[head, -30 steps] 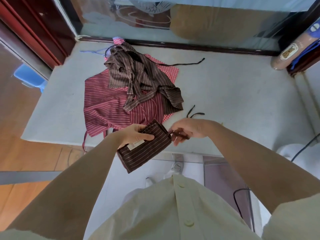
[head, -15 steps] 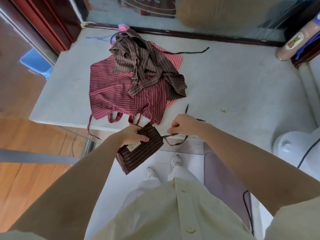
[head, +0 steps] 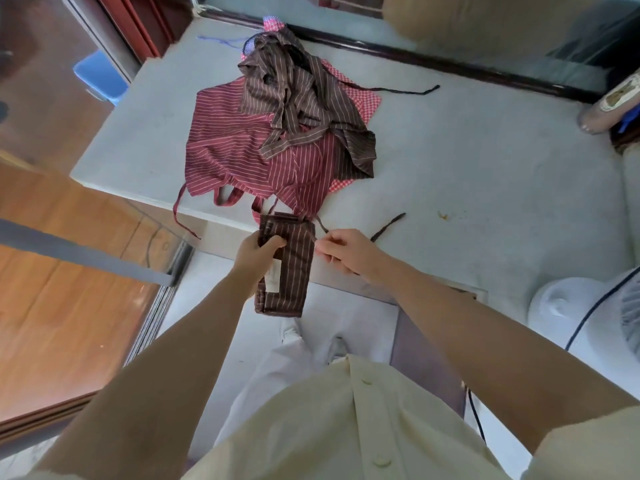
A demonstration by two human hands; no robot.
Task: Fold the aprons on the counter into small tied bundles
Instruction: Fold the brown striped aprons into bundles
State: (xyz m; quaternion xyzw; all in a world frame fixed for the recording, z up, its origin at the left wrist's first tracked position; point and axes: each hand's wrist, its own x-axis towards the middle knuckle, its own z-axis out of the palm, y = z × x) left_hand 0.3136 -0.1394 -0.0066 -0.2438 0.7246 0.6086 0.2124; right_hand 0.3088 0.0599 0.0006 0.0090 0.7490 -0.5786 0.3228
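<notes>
A folded brown striped apron [head: 289,268] with a white label hangs upright in front of the counter's near edge. My left hand [head: 258,252] grips it near its top, thumb across the front. My right hand [head: 346,251] pinches the apron's dark tie strap [head: 388,226], whose free end lies on the counter [head: 485,161]. Farther back on the counter a loose brown striped apron [head: 304,95] lies crumpled over a red striped apron [head: 235,150] and a red checked one [head: 367,102].
A cylindrical roll with a label [head: 613,102] lies at the counter's far right. A white fan [head: 581,313] with a dark cable stands on the floor at right. Glass panels run along the counter's back edge; a wooden floor lies to the left.
The folded apron has swung from a slanted position to hang upright, and my left hand shifted its grip to the top. My right hand stays on the strap, pulled slightly right.
</notes>
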